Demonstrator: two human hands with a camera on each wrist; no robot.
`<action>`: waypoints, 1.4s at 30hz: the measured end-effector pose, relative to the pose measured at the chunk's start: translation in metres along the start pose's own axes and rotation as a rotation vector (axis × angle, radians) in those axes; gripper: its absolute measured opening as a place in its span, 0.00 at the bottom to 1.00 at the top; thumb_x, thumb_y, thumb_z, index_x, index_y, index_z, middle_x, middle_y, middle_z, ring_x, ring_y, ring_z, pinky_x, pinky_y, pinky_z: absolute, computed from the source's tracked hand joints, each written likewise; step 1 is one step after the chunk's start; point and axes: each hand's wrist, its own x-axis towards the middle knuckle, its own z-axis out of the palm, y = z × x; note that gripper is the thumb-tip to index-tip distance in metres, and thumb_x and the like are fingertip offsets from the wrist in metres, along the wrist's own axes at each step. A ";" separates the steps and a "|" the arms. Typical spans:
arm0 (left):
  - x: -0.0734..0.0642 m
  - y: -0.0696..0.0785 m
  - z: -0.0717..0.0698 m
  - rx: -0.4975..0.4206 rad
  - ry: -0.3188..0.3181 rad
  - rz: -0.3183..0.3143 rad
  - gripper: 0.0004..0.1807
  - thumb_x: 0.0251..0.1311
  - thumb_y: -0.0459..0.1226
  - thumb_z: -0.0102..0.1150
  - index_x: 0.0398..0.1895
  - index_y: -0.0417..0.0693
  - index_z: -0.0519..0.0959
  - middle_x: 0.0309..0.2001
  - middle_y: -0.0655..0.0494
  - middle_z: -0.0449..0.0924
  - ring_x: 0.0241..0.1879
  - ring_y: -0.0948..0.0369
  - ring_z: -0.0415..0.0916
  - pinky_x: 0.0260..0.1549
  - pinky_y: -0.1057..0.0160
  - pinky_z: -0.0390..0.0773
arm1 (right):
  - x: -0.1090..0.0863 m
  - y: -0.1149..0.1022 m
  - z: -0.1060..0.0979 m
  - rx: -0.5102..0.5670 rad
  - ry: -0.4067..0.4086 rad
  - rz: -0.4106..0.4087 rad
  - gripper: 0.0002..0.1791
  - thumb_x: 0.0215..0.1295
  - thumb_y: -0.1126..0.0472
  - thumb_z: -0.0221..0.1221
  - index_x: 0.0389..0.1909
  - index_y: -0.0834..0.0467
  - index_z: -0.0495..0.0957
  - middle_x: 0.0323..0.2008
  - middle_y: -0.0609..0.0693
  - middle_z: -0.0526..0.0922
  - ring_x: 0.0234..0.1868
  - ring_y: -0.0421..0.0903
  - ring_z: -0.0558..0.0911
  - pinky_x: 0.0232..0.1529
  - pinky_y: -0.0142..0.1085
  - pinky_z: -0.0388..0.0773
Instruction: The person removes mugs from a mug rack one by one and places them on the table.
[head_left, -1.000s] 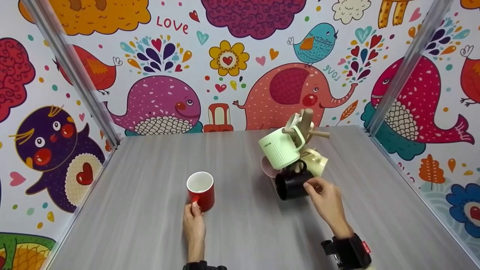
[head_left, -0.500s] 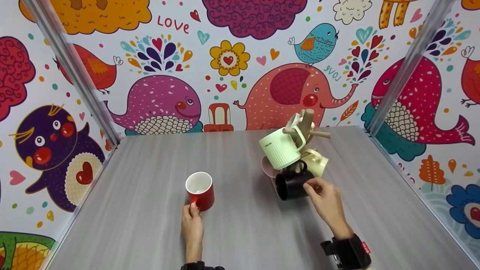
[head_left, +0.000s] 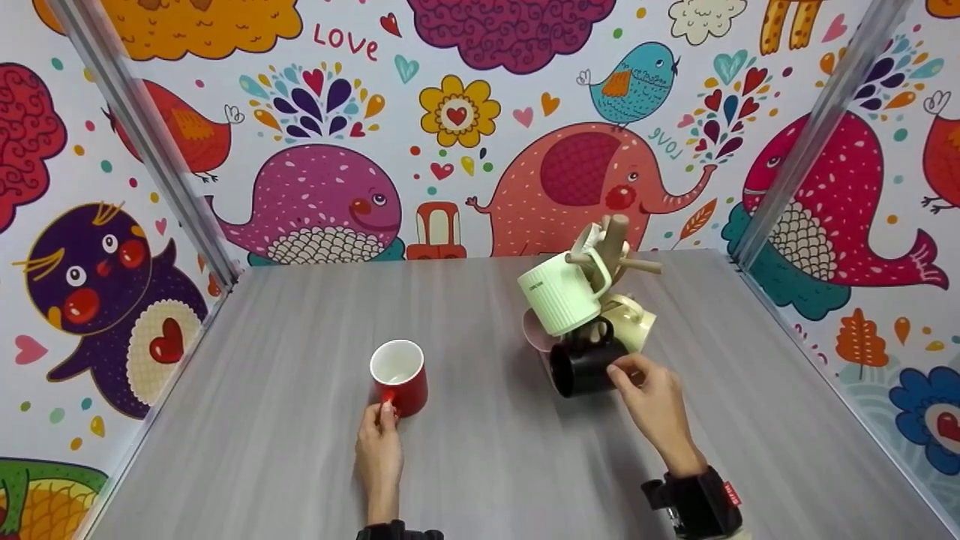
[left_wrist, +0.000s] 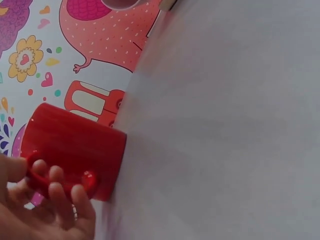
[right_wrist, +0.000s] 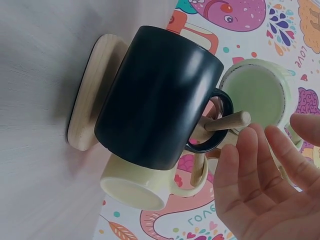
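Note:
A red mug (head_left: 409, 390) with a white inside stands upright on the grey table. My left hand (head_left: 380, 454) holds its handle, with fingers curled through the loop in the left wrist view. To the right, a black mug (right_wrist: 160, 97) hangs sideways by its handle from a peg of a wooden mug tree (head_left: 613, 244). My right hand (right_wrist: 270, 185) is beside that peg's tip, its fingers loosely bent and nothing between them. In the head view its fingertips overlap the black mug's base end.
A pale green mug (head_left: 559, 292) hangs above the black one. Cream (head_left: 634, 322) and pink (head_left: 536, 330) mugs hang low on the tree, and a white mug (head_left: 587, 238) near its top. Printed walls (head_left: 450, 45) enclose the table (head_left: 300, 337).
My left hand has slid slightly left, and the red mug has shifted a little left with it. The right hand and the mugs on the tree look unmoved.

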 end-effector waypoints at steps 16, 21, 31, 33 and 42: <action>-0.004 0.033 -0.009 0.015 0.130 0.162 0.05 0.65 0.27 0.58 0.42 0.34 0.77 0.39 0.42 0.77 0.41 0.47 0.73 0.44 0.52 0.70 | 0.000 0.001 0.003 0.007 0.022 -0.034 0.03 0.62 0.69 0.65 0.30 0.60 0.85 0.25 0.47 0.83 0.27 0.40 0.77 0.32 0.30 0.71; -0.007 0.043 -0.007 0.012 0.098 0.293 0.02 0.63 0.26 0.60 0.37 0.35 0.79 0.33 0.47 0.78 0.33 0.53 0.73 0.37 0.58 0.72 | 0.001 0.002 0.004 0.018 0.028 -0.037 0.03 0.62 0.70 0.65 0.30 0.60 0.85 0.25 0.46 0.83 0.26 0.39 0.76 0.31 0.29 0.71; -0.015 0.062 -0.003 0.082 0.039 0.488 0.04 0.61 0.26 0.63 0.32 0.41 0.79 0.28 0.56 0.74 0.30 0.57 0.71 0.32 0.60 0.72 | 0.002 0.000 0.004 0.015 0.023 -0.020 0.03 0.62 0.70 0.65 0.30 0.61 0.85 0.25 0.47 0.83 0.27 0.40 0.77 0.31 0.29 0.71; -0.017 0.065 -0.002 0.106 0.041 0.534 0.04 0.61 0.26 0.64 0.31 0.41 0.79 0.28 0.56 0.75 0.30 0.57 0.71 0.31 0.59 0.72 | 0.002 -0.001 0.004 0.018 0.020 -0.008 0.03 0.62 0.70 0.65 0.30 0.61 0.85 0.25 0.48 0.83 0.27 0.40 0.77 0.31 0.29 0.71; -0.023 0.074 -0.004 0.184 -0.028 0.645 0.03 0.60 0.26 0.65 0.32 0.41 0.81 0.30 0.55 0.79 0.31 0.57 0.75 0.33 0.56 0.75 | 0.001 -0.003 0.005 0.034 0.021 -0.023 0.03 0.63 0.70 0.65 0.30 0.61 0.85 0.26 0.49 0.84 0.27 0.41 0.79 0.32 0.28 0.72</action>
